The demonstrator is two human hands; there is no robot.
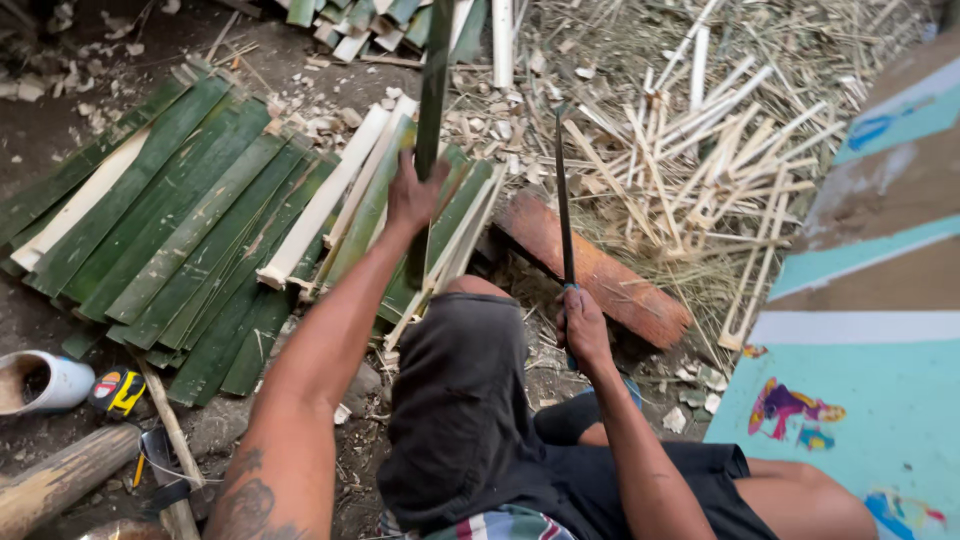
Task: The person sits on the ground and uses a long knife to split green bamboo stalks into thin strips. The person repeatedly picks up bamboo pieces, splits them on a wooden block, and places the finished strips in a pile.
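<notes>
A green bamboo slat (pixel 433 90) stands nearly upright in front of a seated person, gripped partway up its length by the left hand (pixel 413 195), whose fingers are wrapped tight around it. Just to its right, the right hand (pixel 583 330) is clenched on the handle of a long, narrow-bladed knife (pixel 563 200), the blade pointing up and away, close beside the slat but not visibly touching it. The two hands are held apart, the left raised higher and farther out than the right. Below them a reddish wooden block (pixel 600 272) lies on the dirt, near the person's knee, which is covered by dark shorts (pixel 470 400). To the left a fan of split green bamboo slats (pixel 190 220) is laid side by side on the ground, some showing their pale inner faces. Beyond the block to the right lies a loose heap of thin pale bamboo strips (pixel 700 150) and shavings. At the lower left sit a white cup (pixel 45 382), a yellow and black tape measure (pixel 118 392) and a round log (pixel 60 480). A turquoise mat (pixel 870 390) with cartoon figures runs along the right edge.
</notes>
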